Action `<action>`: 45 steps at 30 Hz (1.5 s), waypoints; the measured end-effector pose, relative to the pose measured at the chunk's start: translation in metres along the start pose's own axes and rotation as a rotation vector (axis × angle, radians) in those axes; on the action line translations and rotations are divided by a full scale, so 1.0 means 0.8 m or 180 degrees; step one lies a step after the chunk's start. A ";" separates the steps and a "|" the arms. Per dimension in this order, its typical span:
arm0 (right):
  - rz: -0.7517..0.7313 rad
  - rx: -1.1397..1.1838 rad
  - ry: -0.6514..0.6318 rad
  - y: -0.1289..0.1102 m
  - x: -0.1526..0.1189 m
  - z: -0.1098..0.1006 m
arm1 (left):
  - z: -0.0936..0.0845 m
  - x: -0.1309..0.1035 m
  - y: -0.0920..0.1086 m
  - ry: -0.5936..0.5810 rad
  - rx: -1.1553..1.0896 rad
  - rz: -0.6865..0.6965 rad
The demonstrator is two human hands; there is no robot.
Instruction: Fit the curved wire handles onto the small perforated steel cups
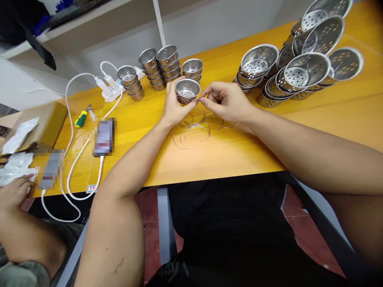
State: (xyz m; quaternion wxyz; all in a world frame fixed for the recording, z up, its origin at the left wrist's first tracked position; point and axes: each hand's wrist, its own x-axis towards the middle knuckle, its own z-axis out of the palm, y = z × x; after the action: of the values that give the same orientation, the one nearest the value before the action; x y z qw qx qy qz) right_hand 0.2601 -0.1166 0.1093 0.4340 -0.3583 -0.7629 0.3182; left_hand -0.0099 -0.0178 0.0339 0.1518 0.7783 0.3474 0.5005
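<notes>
My left hand point(174, 104) is closed around a small perforated metal cup point(187, 88), with its open mouth facing up. The thumb lies along the cup's near side. Right beside it, my right hand point(226, 99) pinches a thin wire at the cup's right side; most of that wire is hidden by the fingers. Below both hands, several curved wire rings point(196, 129) lie loosely on the yellow table point(227, 155). One more piece of wire shows under my right hand.
Stacks of perforated cups point(167, 59) stand behind my left hand; larger stacks point(299, 75) rise at the right. Leftward are a power strip point(112, 91), white cables, two phones point(104, 137), a green-yellow screwdriver point(80, 118) and a cardboard box point(44, 123). Another person's hand point(14, 191) rests at far left.
</notes>
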 end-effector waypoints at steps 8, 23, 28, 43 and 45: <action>-0.0320 -0.0078 0.0001 0.016 0.001 0.003 | 0.009 0.000 -0.027 -0.0059 -0.0121 0.0068; -0.0291 -0.0091 -0.0077 0.012 0.000 0.005 | 0.013 0.001 -0.052 -0.0436 -0.0173 0.0284; -0.0312 -0.0138 -0.0088 0.013 0.001 0.005 | 0.011 0.000 -0.050 -0.0492 -0.0140 0.0318; -0.0323 -0.0082 -0.0242 0.020 -0.002 0.008 | 0.006 -0.004 -0.040 -0.0663 0.0066 0.0360; -0.0304 -0.0062 -0.0283 0.020 -0.002 0.008 | 0.006 -0.004 -0.040 -0.0663 0.0102 0.0344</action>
State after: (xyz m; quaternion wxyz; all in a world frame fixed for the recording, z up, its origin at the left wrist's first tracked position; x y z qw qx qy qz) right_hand 0.2593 -0.1106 0.0932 0.4109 -0.3113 -0.8007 0.3053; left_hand -0.0193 0.0035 0.0108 0.1474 0.8460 0.2953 0.4187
